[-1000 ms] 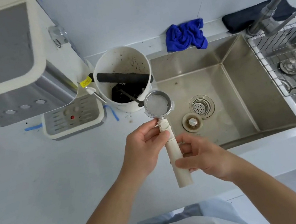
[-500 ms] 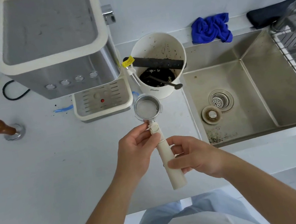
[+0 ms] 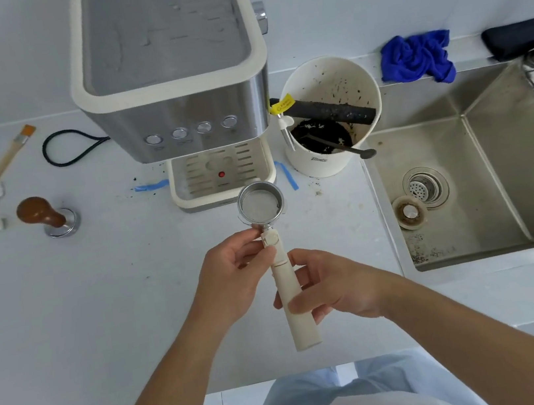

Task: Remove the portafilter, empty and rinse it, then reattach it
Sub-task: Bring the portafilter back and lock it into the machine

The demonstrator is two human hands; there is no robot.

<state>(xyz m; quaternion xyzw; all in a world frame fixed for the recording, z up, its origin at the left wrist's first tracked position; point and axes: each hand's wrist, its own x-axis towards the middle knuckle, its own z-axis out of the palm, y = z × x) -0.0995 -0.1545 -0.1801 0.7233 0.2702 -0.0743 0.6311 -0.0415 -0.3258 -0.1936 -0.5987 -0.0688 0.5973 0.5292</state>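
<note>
The portafilter (image 3: 260, 205) has a round steel basket, clean inside, and a long cream handle pointing toward me. It hovers over the counter just in front of the espresso machine (image 3: 173, 95) and its drip tray. My left hand (image 3: 231, 277) pinches the handle's neck just below the basket. My right hand (image 3: 333, 282) wraps the handle's middle from the right. The machine's brew head is hidden under its body.
A white knock box (image 3: 335, 157) with dark grounds, a black bar and a spoon stands right of the machine. The steel sink (image 3: 484, 183) lies further right, a blue cloth (image 3: 417, 56) behind it. A wooden-handled tamper (image 3: 49, 215), a brush (image 3: 12, 152) and white wipes lie left.
The portafilter and both hands have moved left, from beside the knock box and sink edge to in front of the machine's drip tray. My view has swung left with them.
</note>
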